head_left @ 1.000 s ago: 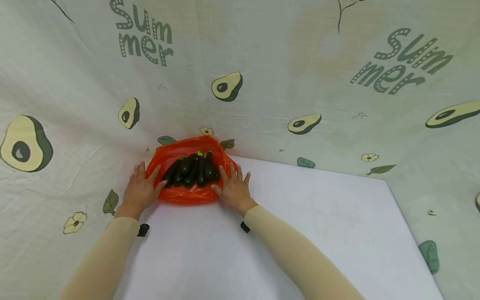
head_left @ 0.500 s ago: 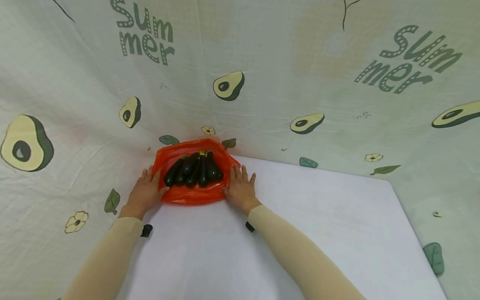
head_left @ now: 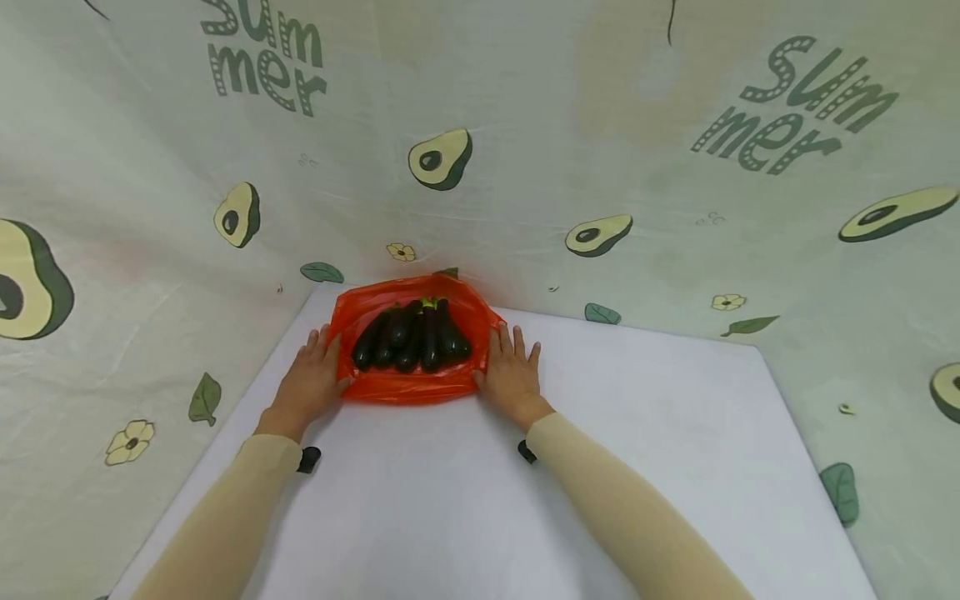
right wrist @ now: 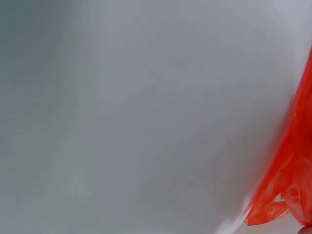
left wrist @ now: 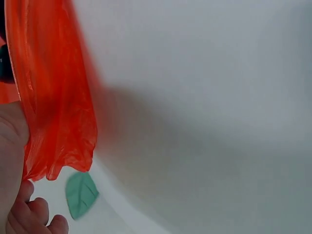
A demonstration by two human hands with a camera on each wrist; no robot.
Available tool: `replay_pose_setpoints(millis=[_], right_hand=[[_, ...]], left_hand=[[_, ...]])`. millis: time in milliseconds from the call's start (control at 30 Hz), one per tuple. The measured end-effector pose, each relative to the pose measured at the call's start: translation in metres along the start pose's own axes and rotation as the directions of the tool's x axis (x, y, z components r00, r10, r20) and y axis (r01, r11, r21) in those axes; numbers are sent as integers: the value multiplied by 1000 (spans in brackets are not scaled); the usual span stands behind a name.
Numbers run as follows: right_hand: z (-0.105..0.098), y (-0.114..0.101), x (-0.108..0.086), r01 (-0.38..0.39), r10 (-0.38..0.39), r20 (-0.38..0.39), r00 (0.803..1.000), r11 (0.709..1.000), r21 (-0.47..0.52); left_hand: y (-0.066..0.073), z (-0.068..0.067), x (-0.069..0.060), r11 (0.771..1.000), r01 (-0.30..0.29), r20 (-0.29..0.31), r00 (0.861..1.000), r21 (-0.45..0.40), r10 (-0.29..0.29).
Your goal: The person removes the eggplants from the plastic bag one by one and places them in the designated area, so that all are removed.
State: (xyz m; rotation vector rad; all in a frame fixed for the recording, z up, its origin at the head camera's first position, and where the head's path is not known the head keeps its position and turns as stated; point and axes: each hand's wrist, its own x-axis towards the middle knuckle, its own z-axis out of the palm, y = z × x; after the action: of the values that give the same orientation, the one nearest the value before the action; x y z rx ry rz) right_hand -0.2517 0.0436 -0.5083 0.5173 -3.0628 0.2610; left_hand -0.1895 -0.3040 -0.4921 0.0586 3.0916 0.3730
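So the main difference from a second ago: the whole red plastic bag (head_left: 411, 389) of eggplants (head_left: 430, 337) is further right now, and both hands are over there with it. A strip of white table (head_left: 645, 467) now shows left of the left arm, and the bag's back edge now overlaps a printed leaf (head_left: 450, 272) on the avocado-patterned cloth (head_left: 517, 100) that was poking out beside it before. The view itself is shifted a little too, since the avocado prints sit slightly more to the left.

Left hand (head_left: 309, 377) is open, fingers stretched along the left side of the bag with the thumb against it. Right hand (head_left: 512, 373) is doing the same on the other side, fingers spread, thumb toward the bag. Neither one looks wrapped around anything.

The bag sits at the far left part of the table, close to the back cloth, mouth spread wide so you can see right in. It's thin, shiny and wrinkly, with ragged, crumpled edges in the wrist views. The eggplants are glossy and almost black, fat ends toward the person, green caps bunched at the back. They're packed side by side and overlap, so I can't count them for sure.
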Motion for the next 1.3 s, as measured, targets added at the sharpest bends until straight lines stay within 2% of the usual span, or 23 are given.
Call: replay_pose_setpoints(millis=[200,367,567,833,1300], right_hand=[[-6,25,-21,-3,3,-27,1000,1000,2],[-8,42,-38,-9,9,-21,1000,1000,-10],[-12,58,-55,-15,13,-48,999,999,-40],[-17,74,-79,-31,28,-88,996,999,-35],[-27,92,-121,-77,76,-127,989,997,-8]], left_hand=[[24,7,6,998,-62,-6,998,20,62],[41,13,7,995,-96,13,995,38,96],[60,12,4,989,-136,16,991,60,136],[78,17,3,970,-211,10,977,120,212],[108,19,-4,943,-266,44,964,202,262]])
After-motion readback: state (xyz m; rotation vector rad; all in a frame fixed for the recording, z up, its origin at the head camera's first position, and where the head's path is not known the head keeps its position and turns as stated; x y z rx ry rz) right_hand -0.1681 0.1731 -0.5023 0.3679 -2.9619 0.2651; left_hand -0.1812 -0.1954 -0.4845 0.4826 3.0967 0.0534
